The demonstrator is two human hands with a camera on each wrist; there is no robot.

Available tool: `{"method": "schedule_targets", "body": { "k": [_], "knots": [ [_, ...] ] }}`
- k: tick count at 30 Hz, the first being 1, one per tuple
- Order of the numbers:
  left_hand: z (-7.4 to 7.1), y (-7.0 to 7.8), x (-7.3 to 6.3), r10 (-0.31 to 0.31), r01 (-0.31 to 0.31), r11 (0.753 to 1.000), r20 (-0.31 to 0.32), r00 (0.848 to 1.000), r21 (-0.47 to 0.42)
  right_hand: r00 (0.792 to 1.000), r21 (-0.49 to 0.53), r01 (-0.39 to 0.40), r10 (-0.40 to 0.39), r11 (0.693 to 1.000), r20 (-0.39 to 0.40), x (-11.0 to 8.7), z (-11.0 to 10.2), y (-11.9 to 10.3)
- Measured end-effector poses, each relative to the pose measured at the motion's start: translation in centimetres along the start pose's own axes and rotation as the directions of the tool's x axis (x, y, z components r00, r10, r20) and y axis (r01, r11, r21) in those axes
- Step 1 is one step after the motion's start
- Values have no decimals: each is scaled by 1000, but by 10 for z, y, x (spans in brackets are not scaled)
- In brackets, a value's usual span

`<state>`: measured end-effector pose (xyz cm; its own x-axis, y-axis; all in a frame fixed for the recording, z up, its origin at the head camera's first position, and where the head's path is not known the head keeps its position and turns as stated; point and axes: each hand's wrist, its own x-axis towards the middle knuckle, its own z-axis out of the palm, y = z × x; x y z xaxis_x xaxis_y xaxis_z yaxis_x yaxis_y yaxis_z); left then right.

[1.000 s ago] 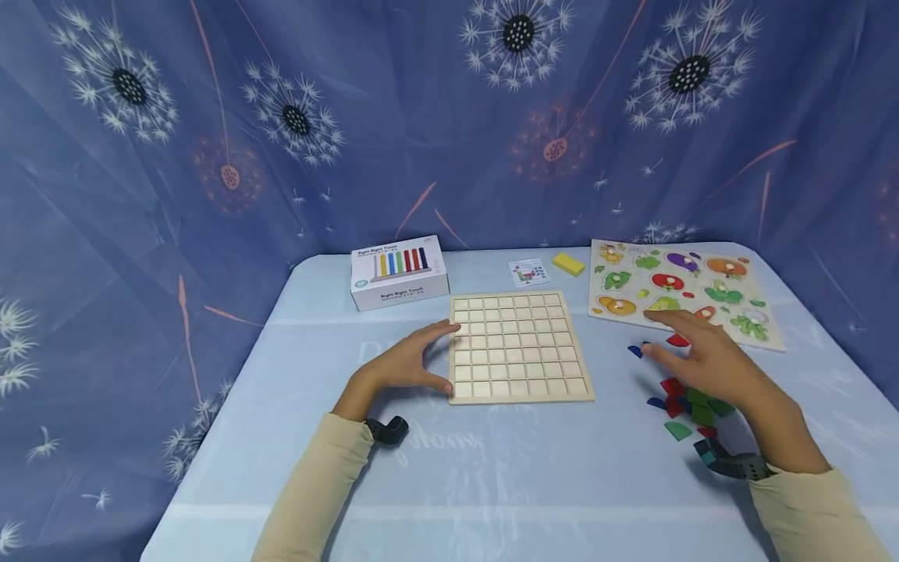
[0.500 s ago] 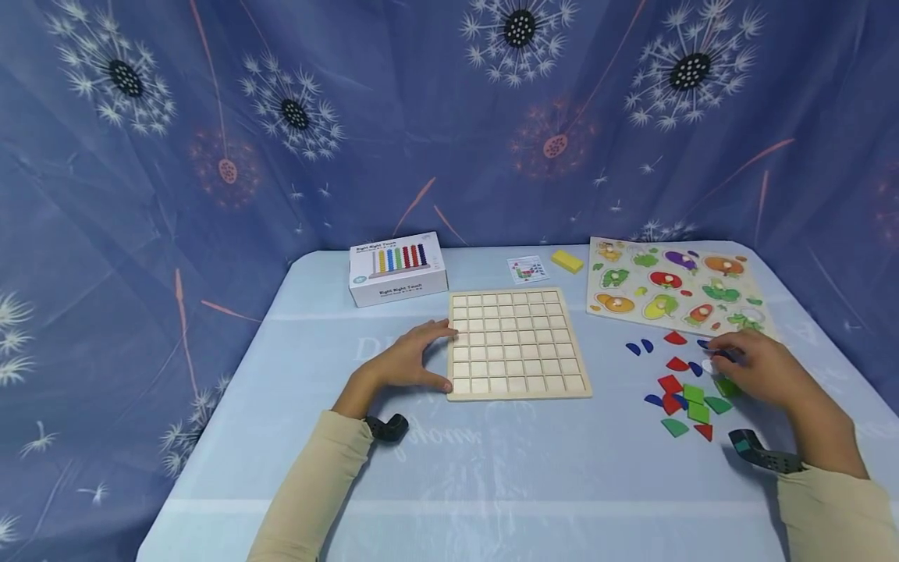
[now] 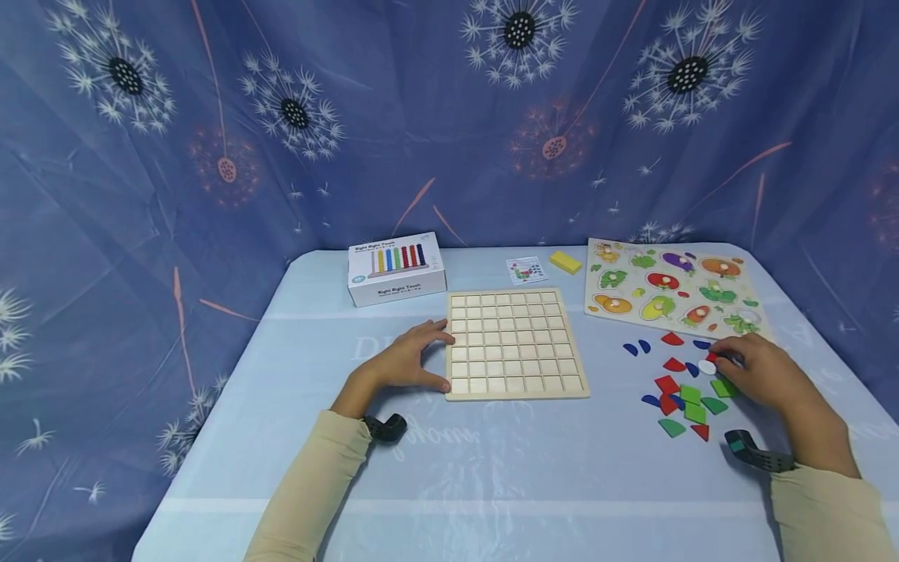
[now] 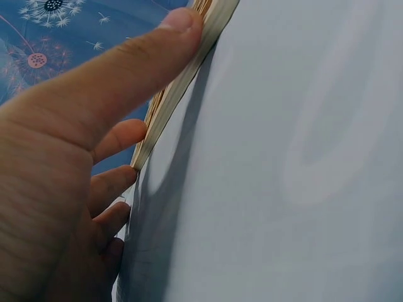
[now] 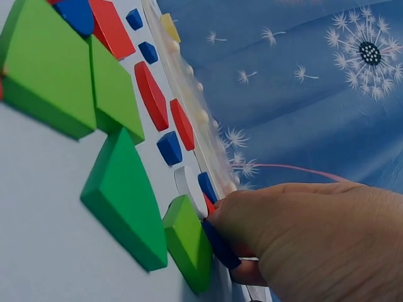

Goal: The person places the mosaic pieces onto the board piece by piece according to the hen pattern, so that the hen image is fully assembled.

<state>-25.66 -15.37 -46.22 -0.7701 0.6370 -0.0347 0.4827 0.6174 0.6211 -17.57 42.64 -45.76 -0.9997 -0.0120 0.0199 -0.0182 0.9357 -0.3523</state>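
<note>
A wooden grid board (image 3: 516, 343) lies mid-table. My left hand (image 3: 400, 361) rests along its left edge, thumb and fingers spread and touching the rim (image 4: 165, 100). At the right, my right hand (image 3: 762, 371) is down among loose coloured pieces, its thumb and fingers curled. In the right wrist view, a dark blue piece (image 5: 220, 245) sits between thumb and fingers, partly hidden. A red piece (image 3: 712, 357) shows right at the fingertips. Close by lie a white round piece (image 3: 707, 368), a blue half-circle (image 3: 701, 344) and a light green piece (image 3: 723, 388).
Several red, green and blue pieces (image 3: 691, 393) are spread left of my right hand. Behind them is a vegetable puzzle board (image 3: 674, 285). A white box (image 3: 398, 269), a picture card (image 3: 527, 270) and a yellow block (image 3: 565, 262) stand along the back.
My right hand has come down from above the pieces, moving right, and its fingers have closed in. A red piece now shows at its fingertips. The left hand stays at the board.
</note>
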Motion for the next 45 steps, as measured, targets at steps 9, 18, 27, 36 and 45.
{"method": "schedule_targets", "body": {
  "k": [9, 18, 27, 36, 45],
  "knots": [
    [0, 1, -1, -16, 16, 1000, 2, 1000, 7, 1000, -9, 9, -9, 1000, 14, 0, -2, 2],
    [1, -1, -2, -12, 12, 1000, 0, 1000, 2, 999, -36, -31, 31, 999, 24, 1, -5, 2],
    [2, -1, 0, -30, 30, 1000, 3, 1000, 6, 1000, -5, -17, 18, 1000, 26, -1, -3, 5],
    [0, 2, 1, -47, 47, 999, 18, 999, -1, 1000, 13, 1, -2, 1000, 26, -3, -1, 9],
    [0, -1, 0, -46, 46, 999, 8, 999, 3, 999, 1, 12, -12, 1000, 31, 1, 0, 5]
  ]
}}
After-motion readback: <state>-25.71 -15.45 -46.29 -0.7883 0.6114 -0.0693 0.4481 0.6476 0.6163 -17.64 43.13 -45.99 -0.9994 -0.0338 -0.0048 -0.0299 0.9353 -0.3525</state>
